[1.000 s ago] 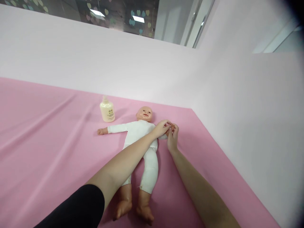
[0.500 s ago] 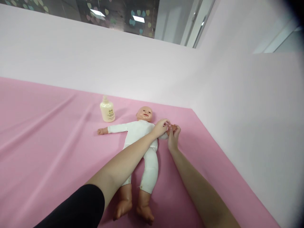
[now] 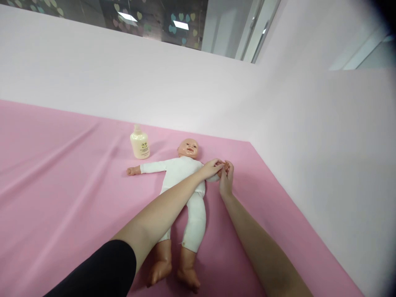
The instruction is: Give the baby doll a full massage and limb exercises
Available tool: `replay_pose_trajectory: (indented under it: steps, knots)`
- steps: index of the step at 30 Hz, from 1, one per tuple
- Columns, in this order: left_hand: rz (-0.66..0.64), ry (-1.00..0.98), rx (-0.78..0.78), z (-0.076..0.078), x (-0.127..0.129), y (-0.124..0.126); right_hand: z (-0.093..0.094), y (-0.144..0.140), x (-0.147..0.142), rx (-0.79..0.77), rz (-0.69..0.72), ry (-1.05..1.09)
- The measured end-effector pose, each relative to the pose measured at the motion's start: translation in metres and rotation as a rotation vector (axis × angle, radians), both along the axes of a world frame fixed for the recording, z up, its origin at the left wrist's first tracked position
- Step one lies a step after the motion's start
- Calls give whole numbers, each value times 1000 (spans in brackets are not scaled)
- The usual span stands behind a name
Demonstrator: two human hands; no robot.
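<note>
Left of the doll's head, a cream lotion bottle [image 3: 140, 143] stands upright on the pink sheet [image 3: 62, 173], near the outstretched arm, not touching. The baby doll [image 3: 182, 181] lies face up mid-sheet, white suit, bare feet toward you. Your left forearm crosses its torso and hides part of it; left hand [image 3: 210, 168] curls around the doll's far wrist. Your right hand [image 3: 225, 181], just beside it, pinches the doll's tiny hand [image 3: 225, 166] with its fingertips.
</note>
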State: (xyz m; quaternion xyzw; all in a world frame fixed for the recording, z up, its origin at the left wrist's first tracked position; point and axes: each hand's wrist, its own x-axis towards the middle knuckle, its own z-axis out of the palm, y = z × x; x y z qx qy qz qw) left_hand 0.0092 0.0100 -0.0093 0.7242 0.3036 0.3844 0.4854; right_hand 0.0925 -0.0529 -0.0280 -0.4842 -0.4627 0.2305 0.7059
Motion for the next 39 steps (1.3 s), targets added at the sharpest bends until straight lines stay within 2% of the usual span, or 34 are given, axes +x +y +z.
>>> replay_pose_trajectory:
  steps: [6, 15, 20, 25, 35, 39]
  knots:
    - [-68, -116, -172, -3, 5, 6, -3, 0, 2, 4, -23, -58]
    - [-49, -189, -243, 3, 4, 4, 1, -2, -3, 36, 36, -82]
    - [-27, -205, -250, 9, 1, 1, 2, -3, -5, 13, 21, -81]
    - [-6, -188, -273, 12, -1, 0, 0, 1, -2, -44, -33, 20]
    - [14, -108, -216, 0, 7, 9, 3, -1, -1, -29, -10, -10]
    - [5, -110, -172, 2, 4, 7, 1, 1, -1, -18, 4, 21]
